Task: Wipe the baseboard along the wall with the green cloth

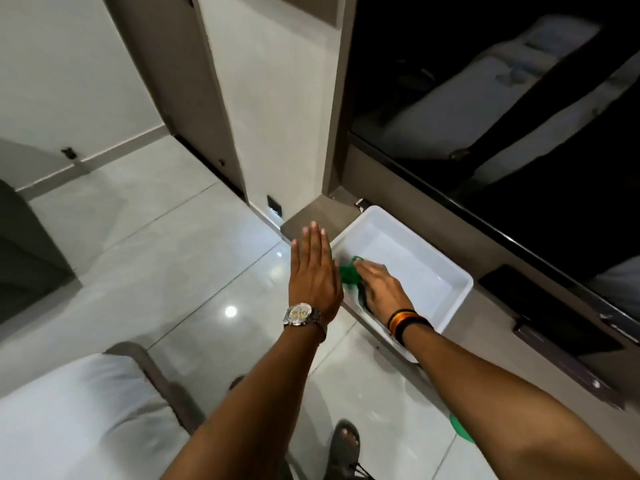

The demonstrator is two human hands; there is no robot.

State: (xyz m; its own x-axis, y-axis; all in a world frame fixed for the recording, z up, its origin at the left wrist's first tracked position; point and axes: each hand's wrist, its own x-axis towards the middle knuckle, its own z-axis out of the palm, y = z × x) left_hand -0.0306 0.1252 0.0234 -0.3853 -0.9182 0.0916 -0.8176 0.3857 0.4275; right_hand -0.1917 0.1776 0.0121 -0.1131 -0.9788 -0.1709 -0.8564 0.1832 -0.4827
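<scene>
The green cloth lies bunched at the near-left rim of a white plastic tub that stands on the floor and seems to hold water. My right hand is inside the tub, fingers curled over the cloth. My left hand, with a wristwatch, hovers flat and open just left of the tub, holding nothing. A light baseboard runs along the far white wall at the left. A brown plinth runs below the dark glass at the right.
Glossy grey floor tiles spread to the left. A white cushioned seat with a brown frame is at the lower left. My sandalled foot is at the bottom, a green object beside it. A dark cabinet stands far left.
</scene>
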